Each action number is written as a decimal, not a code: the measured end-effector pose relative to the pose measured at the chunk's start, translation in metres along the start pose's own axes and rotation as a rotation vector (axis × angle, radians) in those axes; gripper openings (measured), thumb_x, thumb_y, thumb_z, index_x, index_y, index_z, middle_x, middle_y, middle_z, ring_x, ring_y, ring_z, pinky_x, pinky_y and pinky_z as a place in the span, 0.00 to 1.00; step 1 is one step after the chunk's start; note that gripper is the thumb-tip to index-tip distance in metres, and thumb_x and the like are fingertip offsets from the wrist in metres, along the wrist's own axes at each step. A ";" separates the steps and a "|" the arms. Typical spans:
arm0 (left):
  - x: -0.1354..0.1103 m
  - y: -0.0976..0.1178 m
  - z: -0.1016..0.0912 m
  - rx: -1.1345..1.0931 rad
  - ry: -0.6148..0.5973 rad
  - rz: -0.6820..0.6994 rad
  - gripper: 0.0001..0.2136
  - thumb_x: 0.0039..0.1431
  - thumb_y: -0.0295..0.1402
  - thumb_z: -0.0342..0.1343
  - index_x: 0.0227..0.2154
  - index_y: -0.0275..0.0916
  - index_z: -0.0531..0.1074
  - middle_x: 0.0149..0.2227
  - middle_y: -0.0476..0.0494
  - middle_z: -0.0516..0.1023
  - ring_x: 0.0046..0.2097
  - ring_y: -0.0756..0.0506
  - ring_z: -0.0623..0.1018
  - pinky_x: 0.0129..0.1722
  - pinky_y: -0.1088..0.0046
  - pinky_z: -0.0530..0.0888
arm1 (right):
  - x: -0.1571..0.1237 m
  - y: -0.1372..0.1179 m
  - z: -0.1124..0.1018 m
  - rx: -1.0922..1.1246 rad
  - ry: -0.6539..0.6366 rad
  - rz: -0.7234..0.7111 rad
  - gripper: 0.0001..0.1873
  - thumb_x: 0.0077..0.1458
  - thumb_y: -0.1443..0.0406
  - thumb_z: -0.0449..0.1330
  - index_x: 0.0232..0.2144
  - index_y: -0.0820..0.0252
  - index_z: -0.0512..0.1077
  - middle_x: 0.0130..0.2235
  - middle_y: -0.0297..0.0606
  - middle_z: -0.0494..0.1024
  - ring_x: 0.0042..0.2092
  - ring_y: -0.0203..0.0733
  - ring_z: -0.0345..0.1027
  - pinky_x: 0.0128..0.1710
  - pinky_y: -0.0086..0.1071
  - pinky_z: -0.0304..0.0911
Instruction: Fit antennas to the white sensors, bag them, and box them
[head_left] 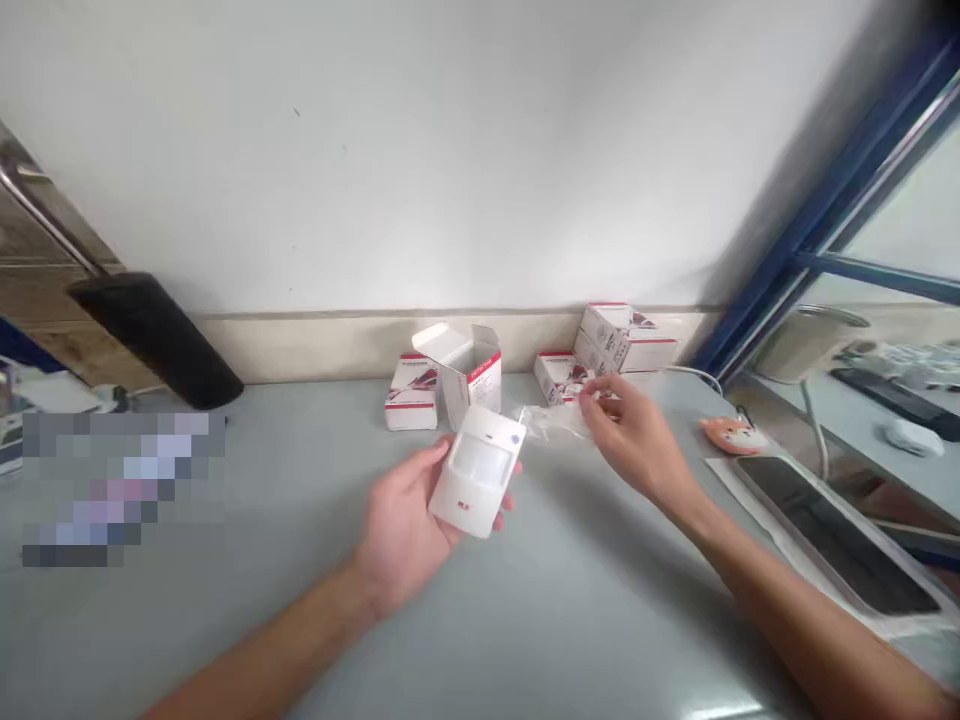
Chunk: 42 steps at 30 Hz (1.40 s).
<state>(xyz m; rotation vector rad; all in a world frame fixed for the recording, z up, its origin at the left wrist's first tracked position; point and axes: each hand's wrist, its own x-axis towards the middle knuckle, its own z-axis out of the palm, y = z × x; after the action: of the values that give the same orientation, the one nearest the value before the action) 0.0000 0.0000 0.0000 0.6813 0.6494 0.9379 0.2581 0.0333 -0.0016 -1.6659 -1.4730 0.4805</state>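
Note:
A white motion detector (478, 475) with a red logo rests in my left hand (405, 520), whose fingers are wrapped round it. Between thumb and forefinger, my right hand (630, 430) pinches a clear plastic bag (555, 420), which stretches toward the detector's upper right corner. Just behind the detector stands an open white and red carton (480, 385) with raised flaps. To its left is a closed detector box (412, 393). Another small box (555, 372) is partly hidden behind my right hand and the bag.
More white and red boxes (626, 340) are stacked by the wall. On the right lie an orange and white animal-shaped item (733, 435) and a dark flat panel (832, 530) on a pale sheet. A black padded bar (157, 340) leans at the left. A pixelated patch covers something there.

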 end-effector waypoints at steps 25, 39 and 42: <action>-0.002 -0.002 0.001 -0.064 -0.056 -0.106 0.24 0.70 0.36 0.47 0.60 0.27 0.74 0.53 0.23 0.81 0.41 0.34 0.82 0.43 0.56 0.75 | -0.013 -0.002 0.011 0.043 0.019 -0.261 0.19 0.73 0.50 0.50 0.47 0.51 0.76 0.49 0.39 0.79 0.38 0.41 0.71 0.40 0.37 0.65; -0.001 -0.007 -0.002 -0.008 -0.139 -0.133 0.25 0.72 0.39 0.47 0.65 0.30 0.69 0.52 0.26 0.83 0.44 0.33 0.82 0.52 0.52 0.71 | -0.025 -0.022 0.008 0.426 -0.451 0.011 0.19 0.68 0.48 0.58 0.39 0.52 0.80 0.30 0.29 0.68 0.30 0.34 0.56 0.30 0.32 0.51; -0.001 -0.007 -0.002 0.001 -0.161 -0.128 0.25 0.73 0.38 0.46 0.65 0.29 0.69 0.53 0.26 0.82 0.45 0.33 0.82 0.53 0.52 0.71 | -0.024 -0.020 0.009 0.449 -0.402 0.037 0.17 0.67 0.50 0.60 0.37 0.52 0.81 0.31 0.30 0.71 0.31 0.35 0.58 0.30 0.32 0.52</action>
<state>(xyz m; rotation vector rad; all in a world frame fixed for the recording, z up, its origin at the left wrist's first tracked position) 0.0019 -0.0038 -0.0064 0.6995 0.5440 0.7560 0.2332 0.0129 0.0037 -1.2851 -1.4731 1.1293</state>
